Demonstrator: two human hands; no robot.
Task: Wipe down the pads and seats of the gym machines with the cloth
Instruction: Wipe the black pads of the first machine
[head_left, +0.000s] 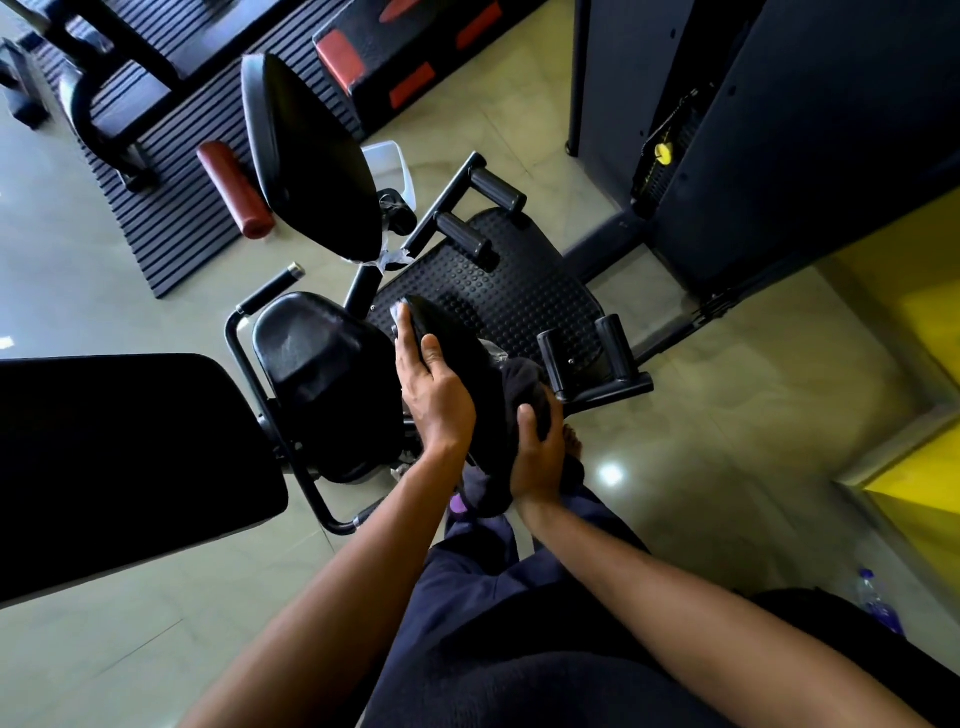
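Note:
A black thigh pad (452, 348) of the gym machine stands on edge at centre. My left hand (434, 389) grips its near edge, thumb on the face and fingers wrapped behind. My right hand (537, 452) presses a dark cloth (524, 384) against the pad's lower right side, fingers curled into the cloth. The black seat (317, 364) lies just left of the pad. A second thigh pad (306, 156) stands further back, and a wide black backrest (119, 457) fills the left.
A studded black footplate (509, 291) with roller grips (498, 189) lies beyond the pad. The dark weight stack housing (779, 130) rises at right. A brown roller (236, 189) rests on a ribbed mat (171, 171). A plastic bottle (878, 603) stands at lower right.

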